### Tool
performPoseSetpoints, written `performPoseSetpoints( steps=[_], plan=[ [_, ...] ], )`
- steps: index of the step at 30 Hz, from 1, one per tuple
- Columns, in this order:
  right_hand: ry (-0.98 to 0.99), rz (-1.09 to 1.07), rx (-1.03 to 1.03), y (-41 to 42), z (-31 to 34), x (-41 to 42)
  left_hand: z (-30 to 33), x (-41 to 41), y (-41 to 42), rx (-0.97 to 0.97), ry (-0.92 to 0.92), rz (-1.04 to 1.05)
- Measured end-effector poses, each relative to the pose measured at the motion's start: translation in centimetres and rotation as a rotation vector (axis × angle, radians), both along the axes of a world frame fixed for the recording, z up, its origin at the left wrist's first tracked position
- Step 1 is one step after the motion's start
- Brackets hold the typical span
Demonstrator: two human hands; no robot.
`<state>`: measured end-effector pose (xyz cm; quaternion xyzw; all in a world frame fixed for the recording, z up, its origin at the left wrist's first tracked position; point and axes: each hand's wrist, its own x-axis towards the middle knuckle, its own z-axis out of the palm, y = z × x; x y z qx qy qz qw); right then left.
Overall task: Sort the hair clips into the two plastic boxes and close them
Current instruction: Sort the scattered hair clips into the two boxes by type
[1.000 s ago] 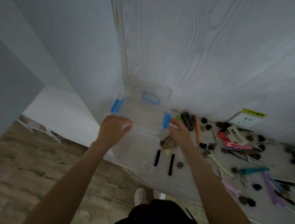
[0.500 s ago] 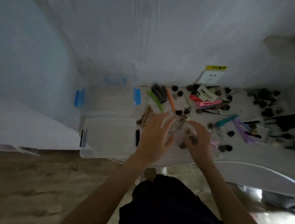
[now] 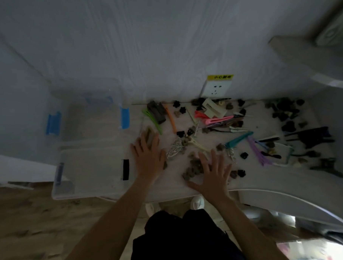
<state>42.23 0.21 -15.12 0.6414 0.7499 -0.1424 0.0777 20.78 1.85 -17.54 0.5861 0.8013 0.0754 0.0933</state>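
Head view: left hand (image 3: pixel 148 158) and right hand (image 3: pixel 214 174) lie spread flat among scattered hair clips (image 3: pixel 194 169). Neither holds anything; clear plastic boxes (image 3: pixel 90 171) sit just left

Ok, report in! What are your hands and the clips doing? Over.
Left hand and right hand open, flat among hair clips. Plastic boxes wait left. Nothing blocking.

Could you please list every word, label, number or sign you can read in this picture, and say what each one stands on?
Yellow label on top of the white wall socket: dark characters, too blurred to read.
Clear plastic boxes, hair clips and table: no lettering can be made out.
Nothing else in view bears text.
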Motion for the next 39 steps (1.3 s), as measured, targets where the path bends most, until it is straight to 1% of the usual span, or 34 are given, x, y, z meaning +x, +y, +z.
performPoseSetpoints(
  steps=[3,7,9,11,13,16,17,18,20,22,23,25,28,30,31,33,34,35,37,39],
  plan=[
    [0.035,-0.004,-0.003,2.4,0.0,-0.2,0.3,2.7,0.8,0.036,-0.074,-0.014],
    [0.131,-0.070,0.008,6.8,-0.4,-0.2,1.5,7.1,3.2,0.077,-0.307,0.014],
    [0.167,-0.082,0.064,8.5,-0.2,0.3,2.2,8.3,4.7,0.117,-0.430,0.017],
    [0.194,-0.050,0.070,9.5,0.5,1.1,3.0,8.6,5.8,0.176,-0.494,0.002],
    [0.280,-0.020,0.036,9.7,1.3,2.4,3.5,8.1,5.8,0.261,-0.457,-0.039],
    [0.386,-0.037,0.162,7.9,2.0,5.5,3.4,6.2,2.7,0.358,-0.329,0.011],
    [0.392,-0.053,0.206,6.8,1.9,6.8,2.9,5.6,1.1,0.355,-0.252,0.045],
    [0.372,-0.065,0.235,5.6,1.8,8.1,2.2,5.0,-0.4,0.314,-0.174,0.087],
    [0.291,-0.079,0.241,3.0,1.4,10.2,0.7,3.9,-2.7,0.162,-0.073,0.195],
    [0.231,-0.111,0.184,1.0,0.6,11.5,-0.3,3.5,-3.6,0.042,-0.073,0.279],
    [0.213,-0.133,0.142,0.5,0.1,11.6,-0.6,3.6,-3.6,0.019,-0.081,0.285],
    [0.195,-0.143,0.090,0.3,-1.1,11.3,-0.4,4.5,-3.0,0.009,-0.087,0.247],
    [0.204,-0.113,0.088,2.2,-1.7,9.2,0.1,6.6,-1.4,0.016,-0.170,0.174],
    [0.246,-0.108,0.108,4.4,-1.7,7.6,0.3,8.5,-0.1,0.066,-0.276,0.123],
    [0.278,-0.111,0.118,5.6,-1.8,6.8,0.4,9.4,0.6,0.095,-0.360,0.118],
    [0.348,-0.116,0.151,7.8,-2.0,5.7,1.0,11.3,1.7,0.146,-0.538,0.178],
    [0.378,-0.112,0.166,8.5,-2.0,5.4,1.3,12.0,2.1,0.165,-0.576,0.221],
    [0.407,-0.117,0.173,9.0,-1.9,5.5,1.7,12.8,2.3,0.183,-0.548,0.245],
    [0.489,-0.132,0.194,9.4,-0.8,6.6,2.4,13.7,2.5,0.260,-0.403,0.227],
    [0.581,-0.134,0.325,9.0,0.8,9.5,2.9,14.4,2.6,0.361,-0.272,0.103]
  ],
)
